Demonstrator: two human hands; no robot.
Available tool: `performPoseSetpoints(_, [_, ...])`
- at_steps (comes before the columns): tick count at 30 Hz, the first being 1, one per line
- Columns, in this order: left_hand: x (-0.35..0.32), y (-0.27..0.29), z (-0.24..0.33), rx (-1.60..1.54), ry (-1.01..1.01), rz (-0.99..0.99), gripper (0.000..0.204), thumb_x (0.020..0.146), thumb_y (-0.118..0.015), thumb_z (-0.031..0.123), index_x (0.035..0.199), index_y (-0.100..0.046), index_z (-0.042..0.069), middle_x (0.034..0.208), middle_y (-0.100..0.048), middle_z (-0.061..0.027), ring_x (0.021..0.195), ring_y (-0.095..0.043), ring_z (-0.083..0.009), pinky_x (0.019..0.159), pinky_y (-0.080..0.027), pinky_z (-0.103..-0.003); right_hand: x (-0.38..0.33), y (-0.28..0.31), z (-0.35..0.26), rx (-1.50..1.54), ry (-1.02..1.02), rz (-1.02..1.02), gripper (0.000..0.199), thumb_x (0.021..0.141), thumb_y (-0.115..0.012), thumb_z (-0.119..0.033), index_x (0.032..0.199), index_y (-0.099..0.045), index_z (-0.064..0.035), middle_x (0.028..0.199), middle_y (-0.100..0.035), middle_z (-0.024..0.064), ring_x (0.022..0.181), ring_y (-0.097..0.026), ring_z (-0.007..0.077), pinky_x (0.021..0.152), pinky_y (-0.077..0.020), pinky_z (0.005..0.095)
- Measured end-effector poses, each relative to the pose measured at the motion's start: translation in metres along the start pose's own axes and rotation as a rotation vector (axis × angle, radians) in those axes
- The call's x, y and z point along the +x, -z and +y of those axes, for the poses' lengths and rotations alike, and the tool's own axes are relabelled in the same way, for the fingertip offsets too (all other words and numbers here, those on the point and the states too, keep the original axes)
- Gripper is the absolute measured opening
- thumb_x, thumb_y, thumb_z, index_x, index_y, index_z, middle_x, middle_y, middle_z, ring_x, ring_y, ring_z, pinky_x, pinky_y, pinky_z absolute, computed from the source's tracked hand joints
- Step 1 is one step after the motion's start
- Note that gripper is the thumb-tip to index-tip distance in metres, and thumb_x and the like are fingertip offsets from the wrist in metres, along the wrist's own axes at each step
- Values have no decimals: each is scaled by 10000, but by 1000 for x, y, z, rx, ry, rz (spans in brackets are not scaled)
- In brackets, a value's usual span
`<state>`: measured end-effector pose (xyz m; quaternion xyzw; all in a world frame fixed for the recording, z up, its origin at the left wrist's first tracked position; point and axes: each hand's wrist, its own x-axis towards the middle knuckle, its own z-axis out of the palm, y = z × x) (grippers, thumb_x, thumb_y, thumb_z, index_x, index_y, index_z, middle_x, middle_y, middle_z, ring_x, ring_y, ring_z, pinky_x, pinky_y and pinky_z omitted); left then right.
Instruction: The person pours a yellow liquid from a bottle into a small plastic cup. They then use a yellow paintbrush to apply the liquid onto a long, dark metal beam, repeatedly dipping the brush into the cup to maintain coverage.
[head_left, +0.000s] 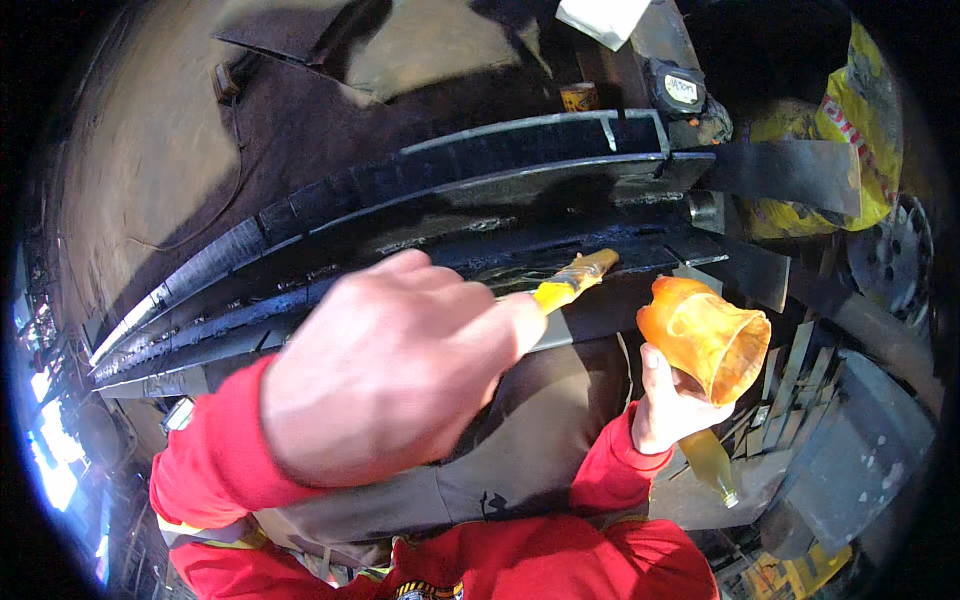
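My left hand (390, 360), its back turned up, is closed around the yellow handle of a paintbrush (572, 280). The brush's brownish head points right, over the dark metal piece (440, 215) in front of me. At the right, my right hand (675, 405) grips an orange, translucent plastic container (695, 330) that looks like the cut-off part of a bottle. Its wide mouth faces right and toward me, tilted. My thumb lies on its near side; the other fingers are mostly hidden behind it. What the container holds cannot be made out.
A black tape measure (677, 85) and a small can (578, 97) sit beyond the metal piece. A yellow bag (865, 130) and a round metal disc (890, 255) are at the right. Below the container lie a bottle of yellowish liquid (710, 465) and several metal strips (800, 385).
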<state>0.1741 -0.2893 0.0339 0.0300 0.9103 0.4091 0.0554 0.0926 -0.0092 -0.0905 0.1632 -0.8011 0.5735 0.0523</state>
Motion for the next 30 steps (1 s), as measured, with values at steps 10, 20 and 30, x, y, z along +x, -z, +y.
performPoseSetpoints(10, [-63,29,37,337,305,8,268,691,-718,-13,954,-667,-9,636,-492,-67,547,-488,-243,540,-358,-372,-7,7,13,-154,80,-104,1098,603,-964,-121,1401,-211,-62,1453,-360,327,1319,-439,477,1070,-436,584])
performPoseSetpoints(20, [4,-5,26,141,93,78,240,719,-726,24,946,-651,3,627,-509,-68,524,-507,-249,516,-366,-394,1,16,9,-54,42,-69,1121,635,-939,-102,1500,-228,-157,1483,-338,269,1333,-398,449,1079,-416,563])
performPoseSetpoints(30, [-27,25,-13,-32,132,-33,255,694,-718,-5,939,-656,32,577,-424,-49,484,-427,-255,525,-287,-404,5,14,12,-93,8,-29,1084,656,-931,-133,1503,-256,-177,1501,-317,262,1347,-388,435,1082,-423,552])
